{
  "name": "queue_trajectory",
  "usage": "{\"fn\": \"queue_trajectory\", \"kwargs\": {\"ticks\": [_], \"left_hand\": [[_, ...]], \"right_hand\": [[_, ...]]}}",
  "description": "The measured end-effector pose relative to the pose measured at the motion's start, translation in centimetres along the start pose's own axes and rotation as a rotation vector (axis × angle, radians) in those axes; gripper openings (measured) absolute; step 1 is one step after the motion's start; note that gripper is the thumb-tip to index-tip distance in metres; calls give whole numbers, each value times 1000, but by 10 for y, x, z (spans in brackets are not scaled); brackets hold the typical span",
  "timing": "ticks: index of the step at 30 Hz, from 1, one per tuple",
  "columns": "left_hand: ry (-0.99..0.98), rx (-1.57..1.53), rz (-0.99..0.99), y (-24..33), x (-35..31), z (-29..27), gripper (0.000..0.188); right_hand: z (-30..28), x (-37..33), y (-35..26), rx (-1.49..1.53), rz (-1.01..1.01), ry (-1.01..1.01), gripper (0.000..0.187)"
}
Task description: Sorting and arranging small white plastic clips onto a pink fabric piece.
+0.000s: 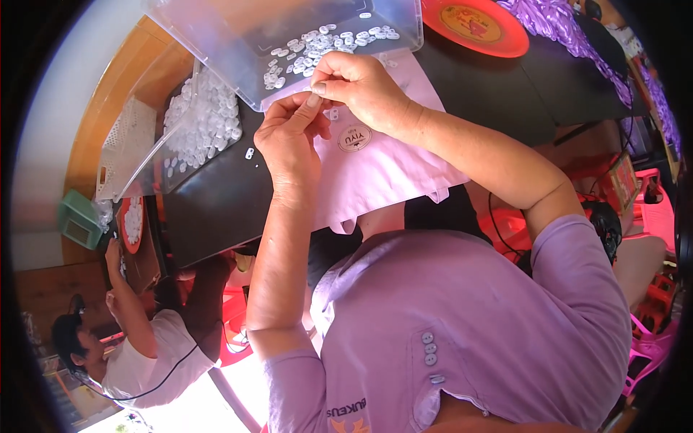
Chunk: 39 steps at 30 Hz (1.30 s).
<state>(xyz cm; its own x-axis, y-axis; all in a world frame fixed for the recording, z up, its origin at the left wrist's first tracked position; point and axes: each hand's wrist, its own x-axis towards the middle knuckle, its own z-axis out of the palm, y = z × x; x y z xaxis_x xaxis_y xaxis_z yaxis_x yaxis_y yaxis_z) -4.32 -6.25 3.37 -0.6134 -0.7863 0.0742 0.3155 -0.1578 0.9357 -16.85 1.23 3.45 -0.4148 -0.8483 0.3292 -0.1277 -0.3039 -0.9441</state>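
My left hand (291,137) and my right hand (367,92) meet fingertip to fingertip, both pinched closed. Whatever lies between the fingers is too small and covered to make out. Just beyond them, small white oval pieces with holes (321,45) lie scattered in a clear plastic bin (216,61). Beneath my hands a pink cloth with a round printed badge (393,159) hangs over the table edge toward my lap. One small white piece (333,114) rests on this cloth near my left fingers, and another loose one (250,153) is on the table left of my wrist.
Left of the bin, a clear bag (202,119) holds many white pieces on the dark table (209,209). A red round tray (476,27) and purple ribbon-like strips (559,32) sit at the far right. Another person (155,346) works at the lower left, near a green basket (81,220).
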Motion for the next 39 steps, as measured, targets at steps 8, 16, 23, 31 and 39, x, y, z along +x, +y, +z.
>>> {"fn": "queue_trajectory", "kwargs": {"ticks": [8,16,23,31,39], "left_hand": [[11,-159,10,-6,-3,-3,9],[64,-102,126,-3,-8,-3,11],[65,-38,203,-3,-11,-2,14],[56,-24,230,-4,-12,-4,15],[50,-30,214,-6,-12,-3,15]], "right_hand": [[4,-1,5,-172,-85,5,4],[3,-3,0,-315,-128,1,3],[3,-3,3,-458,-262,6,4],[4,-4,3,-575,-321,4,4],[6,-4,9,-581,-378,24,4]]}}
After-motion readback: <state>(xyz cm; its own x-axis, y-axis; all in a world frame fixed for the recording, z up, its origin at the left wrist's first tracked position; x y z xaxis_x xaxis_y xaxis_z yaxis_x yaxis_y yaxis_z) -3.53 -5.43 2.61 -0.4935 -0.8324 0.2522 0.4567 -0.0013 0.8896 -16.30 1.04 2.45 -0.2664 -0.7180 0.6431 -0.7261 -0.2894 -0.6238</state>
